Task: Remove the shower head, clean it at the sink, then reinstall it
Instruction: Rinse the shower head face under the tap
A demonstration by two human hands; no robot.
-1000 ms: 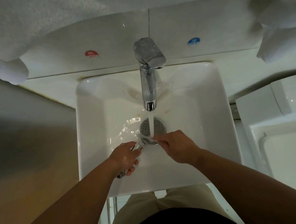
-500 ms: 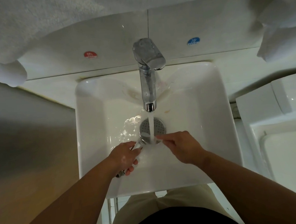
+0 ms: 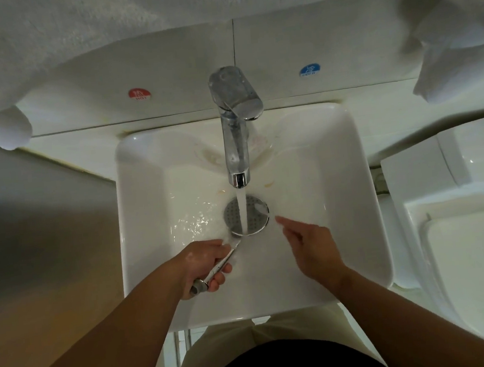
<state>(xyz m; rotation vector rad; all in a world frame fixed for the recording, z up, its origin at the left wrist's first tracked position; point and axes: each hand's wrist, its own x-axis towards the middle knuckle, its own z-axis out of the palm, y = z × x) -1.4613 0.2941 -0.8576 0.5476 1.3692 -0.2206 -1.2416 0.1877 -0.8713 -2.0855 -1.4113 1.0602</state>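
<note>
The chrome shower head (image 3: pixel 255 213) lies face up in the white sink (image 3: pixel 335 156), its round perforated face under the water stream from the chrome tap (image 3: pixel 237 142). My left hand (image 3: pixel 204 264) grips the shower head's handle, which sticks out below my fingers. To the right of the head hovers my right hand (image 3: pixel 308 245), its fingers extended toward the rim and holding nothing; it is just clear of the head.
White towels (image 3: pixel 101 28) hang above the sink across the top of the view. Red hot and blue cold stickers sit on the wall tiles. A white toilet (image 3: pixel 474 273) stands at the right. A grey panel (image 3: pixel 40 217) borders the sink at the left.
My right hand has left the shower head's face and drawn back to the right. The head has shifted slightly right under the stream. My left hand keeps its grip on the handle.
</note>
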